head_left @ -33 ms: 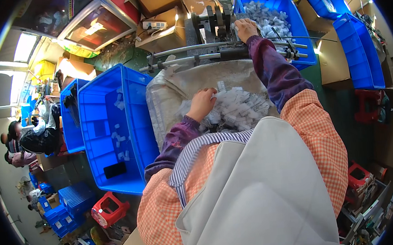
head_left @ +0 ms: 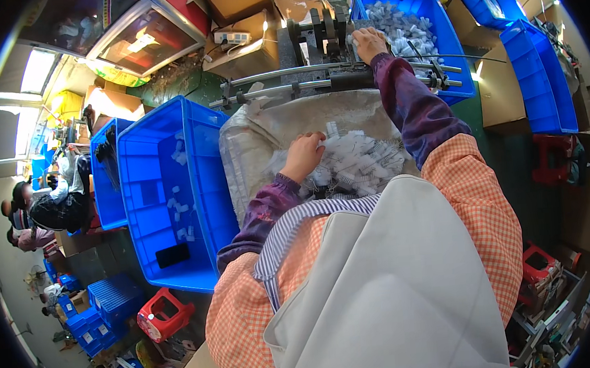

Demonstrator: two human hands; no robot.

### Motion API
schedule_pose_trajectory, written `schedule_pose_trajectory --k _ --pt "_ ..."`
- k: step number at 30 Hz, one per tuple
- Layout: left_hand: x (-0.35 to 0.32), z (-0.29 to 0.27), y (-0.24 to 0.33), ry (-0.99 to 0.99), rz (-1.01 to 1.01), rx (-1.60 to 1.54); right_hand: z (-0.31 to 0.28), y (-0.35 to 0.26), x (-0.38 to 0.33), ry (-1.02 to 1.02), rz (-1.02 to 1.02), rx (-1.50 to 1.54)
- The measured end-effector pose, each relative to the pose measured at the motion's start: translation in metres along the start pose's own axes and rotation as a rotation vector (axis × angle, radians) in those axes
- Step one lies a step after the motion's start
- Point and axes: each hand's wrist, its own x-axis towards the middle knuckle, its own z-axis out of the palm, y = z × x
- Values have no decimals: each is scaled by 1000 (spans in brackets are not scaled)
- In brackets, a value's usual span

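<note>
My left hand (head_left: 304,154) is at the left edge of a heap of small white and clear plastic pieces with comb-like teeth (head_left: 358,159). Its fingers are bent together at the pieces; whatever is between them is too small to make out. The heap lies on a pale cloth sheet (head_left: 254,135) in front of me. Farther off, my right hand (head_left: 370,44) is closed over the right side of a dark metal bench machine (head_left: 325,35), and the part under its fingers is hidden. Two metal rods (head_left: 281,89) run crosswise between me and the machine.
Left of the sheet stands a deep blue bin (head_left: 154,224) holding a few white pieces and a black flat object (head_left: 172,255). Behind my right hand, another blue bin (head_left: 461,70) holds many white pieces (head_left: 404,29). Cardboard boxes (head_left: 248,54) and red stools (head_left: 165,316) stand around.
</note>
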Motion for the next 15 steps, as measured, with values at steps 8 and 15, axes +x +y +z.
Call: schedule_pose_trajectory --k 8,15 --pt "1 1 -1 -10 -14 -16 4 2 4 -26 4 -8" --pt "0 1 -1 -18 -25 -14 -5 -2 8 -138 85 46"
